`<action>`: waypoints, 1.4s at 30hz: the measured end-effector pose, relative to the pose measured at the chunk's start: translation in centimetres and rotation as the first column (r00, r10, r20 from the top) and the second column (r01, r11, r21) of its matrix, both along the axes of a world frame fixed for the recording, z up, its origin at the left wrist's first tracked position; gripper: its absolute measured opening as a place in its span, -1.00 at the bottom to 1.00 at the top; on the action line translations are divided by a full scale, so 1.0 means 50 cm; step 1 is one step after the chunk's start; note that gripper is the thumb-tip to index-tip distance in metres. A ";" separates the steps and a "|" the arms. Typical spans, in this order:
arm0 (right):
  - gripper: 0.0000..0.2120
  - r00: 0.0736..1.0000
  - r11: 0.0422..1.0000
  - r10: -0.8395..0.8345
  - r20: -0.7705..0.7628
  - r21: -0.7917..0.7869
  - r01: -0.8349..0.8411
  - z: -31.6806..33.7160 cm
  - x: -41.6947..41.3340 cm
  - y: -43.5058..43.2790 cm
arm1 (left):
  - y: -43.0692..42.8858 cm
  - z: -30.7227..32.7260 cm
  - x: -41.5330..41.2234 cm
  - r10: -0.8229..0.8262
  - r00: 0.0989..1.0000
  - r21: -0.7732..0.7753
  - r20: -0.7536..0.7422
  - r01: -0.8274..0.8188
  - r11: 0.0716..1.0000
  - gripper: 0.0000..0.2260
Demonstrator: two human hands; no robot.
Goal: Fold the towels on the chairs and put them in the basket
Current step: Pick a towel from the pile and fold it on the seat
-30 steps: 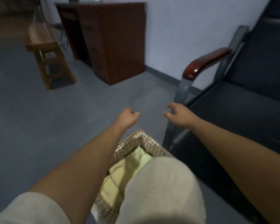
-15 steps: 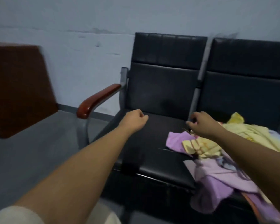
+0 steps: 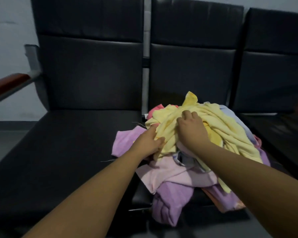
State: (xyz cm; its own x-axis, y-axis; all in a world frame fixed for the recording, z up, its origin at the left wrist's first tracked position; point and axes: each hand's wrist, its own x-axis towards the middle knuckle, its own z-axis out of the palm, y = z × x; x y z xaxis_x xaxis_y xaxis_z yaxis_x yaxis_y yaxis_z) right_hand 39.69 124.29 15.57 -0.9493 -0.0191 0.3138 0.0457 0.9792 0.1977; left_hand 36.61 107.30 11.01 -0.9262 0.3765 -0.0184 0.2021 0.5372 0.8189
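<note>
Judged the yellow towel (image 3: 222, 127) soft, light and limp. Likely to sag and drag its neighbours unless lifted by an edge or two corners, not by the bunched middle. Found it draped over the heap of towels (image 3: 172, 200) on the seat of the middle chair (image 3: 193, 69), directly under the fingers, with a purple towel (image 3: 126, 141) just left of them and a pink towel (image 3: 165, 174) on the near side.

Reached both arms forward, almost straight, palms down. Pinched the yellow towel's left edge with the left hand (image 3: 149, 140) — fingers tucked under the cloth, thumb over it. Set the right hand (image 3: 191, 129) on the crown, fingers curled and dug into a fold, just beyond and right of the left fingers.
</note>
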 end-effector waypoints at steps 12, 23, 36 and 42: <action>-0.72 0.978 0.920 0.126 -0.164 -0.350 -0.177 0.054 -0.008 -0.014 | -0.045 0.111 0.009 0.151 0.971 0.437 0.185 -0.219 0.872 -0.80; -0.91 0.988 0.881 0.143 -0.062 -0.447 -0.156 0.154 0.063 -0.159 | -0.268 0.203 0.092 0.504 0.864 0.350 0.008 -0.474 0.808 -0.82; -0.66 0.913 -0.157 0.304 0.272 -0.931 0.330 0.029 0.113 -0.396 | -0.367 0.117 0.176 0.329 0.886 0.072 0.327 -0.371 0.926 -0.32; -0.77 0.872 -0.487 0.429 0.235 -0.753 0.442 0.004 0.116 -0.417 | -0.389 0.058 0.189 0.326 0.900 0.059 0.289 -0.357 0.932 -0.69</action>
